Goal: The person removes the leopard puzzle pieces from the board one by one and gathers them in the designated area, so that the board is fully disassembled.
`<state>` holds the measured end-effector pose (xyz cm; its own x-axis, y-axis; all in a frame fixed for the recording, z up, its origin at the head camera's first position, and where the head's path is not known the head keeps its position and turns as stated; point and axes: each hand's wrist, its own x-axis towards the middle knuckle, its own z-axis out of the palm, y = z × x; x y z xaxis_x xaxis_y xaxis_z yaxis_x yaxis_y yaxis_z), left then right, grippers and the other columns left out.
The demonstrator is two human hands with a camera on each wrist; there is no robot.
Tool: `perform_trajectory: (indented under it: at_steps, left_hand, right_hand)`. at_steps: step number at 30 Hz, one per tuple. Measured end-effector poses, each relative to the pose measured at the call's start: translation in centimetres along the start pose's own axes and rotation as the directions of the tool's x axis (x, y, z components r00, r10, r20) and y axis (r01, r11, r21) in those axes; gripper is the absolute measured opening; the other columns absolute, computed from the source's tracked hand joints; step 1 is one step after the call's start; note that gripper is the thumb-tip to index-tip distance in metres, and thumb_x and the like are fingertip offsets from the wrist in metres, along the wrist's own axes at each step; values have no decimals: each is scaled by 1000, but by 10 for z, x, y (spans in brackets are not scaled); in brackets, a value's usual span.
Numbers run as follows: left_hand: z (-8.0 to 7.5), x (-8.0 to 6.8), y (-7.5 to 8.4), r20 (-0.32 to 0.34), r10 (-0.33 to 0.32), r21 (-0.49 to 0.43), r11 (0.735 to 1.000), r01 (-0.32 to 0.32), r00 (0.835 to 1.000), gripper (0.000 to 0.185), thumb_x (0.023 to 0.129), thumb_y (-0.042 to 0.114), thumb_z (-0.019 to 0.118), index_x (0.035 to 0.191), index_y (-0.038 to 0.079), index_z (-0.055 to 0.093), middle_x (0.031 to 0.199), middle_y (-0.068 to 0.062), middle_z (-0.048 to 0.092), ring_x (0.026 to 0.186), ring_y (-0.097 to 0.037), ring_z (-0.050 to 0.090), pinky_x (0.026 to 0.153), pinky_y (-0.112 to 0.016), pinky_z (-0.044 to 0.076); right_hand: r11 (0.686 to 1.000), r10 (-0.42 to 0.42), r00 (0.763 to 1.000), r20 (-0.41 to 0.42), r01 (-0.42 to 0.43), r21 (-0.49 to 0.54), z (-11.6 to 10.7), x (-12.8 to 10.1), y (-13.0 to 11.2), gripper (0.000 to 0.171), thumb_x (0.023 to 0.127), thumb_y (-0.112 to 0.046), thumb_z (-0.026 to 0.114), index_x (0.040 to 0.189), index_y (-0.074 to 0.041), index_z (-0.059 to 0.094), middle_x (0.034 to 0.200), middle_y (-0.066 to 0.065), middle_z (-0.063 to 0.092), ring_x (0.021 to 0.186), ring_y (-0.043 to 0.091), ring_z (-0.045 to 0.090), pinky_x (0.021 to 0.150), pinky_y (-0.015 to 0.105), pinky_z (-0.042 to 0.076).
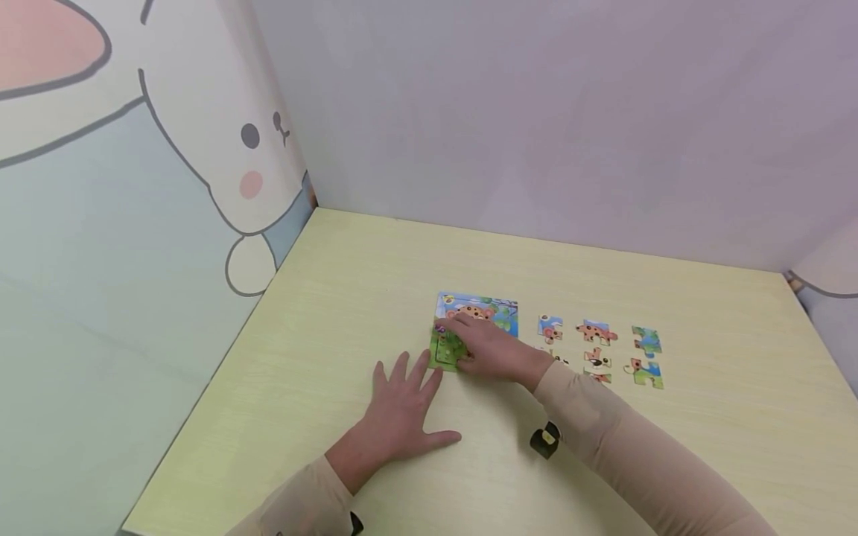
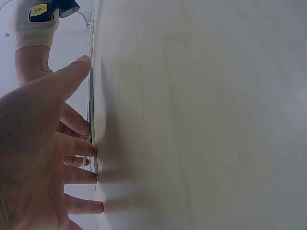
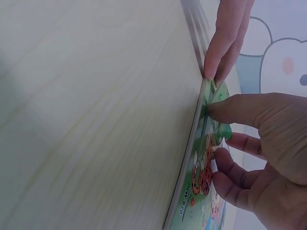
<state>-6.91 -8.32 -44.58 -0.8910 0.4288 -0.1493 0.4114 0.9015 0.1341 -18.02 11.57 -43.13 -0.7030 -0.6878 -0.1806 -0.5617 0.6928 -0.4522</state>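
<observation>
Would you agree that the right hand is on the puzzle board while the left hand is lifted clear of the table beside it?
Not quite: the left hand lies flat on the table, fingertips at the puzzle board edge, as the head view shows. The right hand is indeed on the board.

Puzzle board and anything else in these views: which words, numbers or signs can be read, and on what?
Puzzle board: a short black print along its edge in the right wrist view, too blurred to read.
Yellow tag on the wrist camera: a small dark mark, too small to read.
Loose puzzle pieces: pictures only, no text visible.
Nothing legible anywhere.
</observation>
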Motion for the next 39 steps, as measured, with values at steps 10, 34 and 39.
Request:
perform_trajectory:
  at_steps: [10,34,39]
  left_hand:
    - [0,0,0,2,-1,22,1000,1,1000,97,86,84,57,155,17,51,167,-13,38,148,-45,41,109,-74,37]
    - [0,0,0,4,-4,37,999,4,1000,97,86,85,56,156,18,51,168,-12,38,148,-44,42,109,-73,37]
    - [0,0,1,5,-4,33,999,4,1000,97,85,84,57,156,18,51,167,-13,38,147,-45,42,109,-73,37]
  right_hand:
    - [1000,-5,1000,3,5,-10,-1,0,-1,69,94,-6,72,157,-13,45,149,12,53,122,27,62,107,52,51]
    - [1000,15,1000,-17,-14,7,-3,-2,-6,58,95,-6,72,149,-9,52,146,13,51,112,25,64,99,43,56]
    - [1000,-16,998,-57,16,6,-4,-5,-4,44,99,-4,65,143,-7,56,140,11,54,101,20,61,90,37,56]
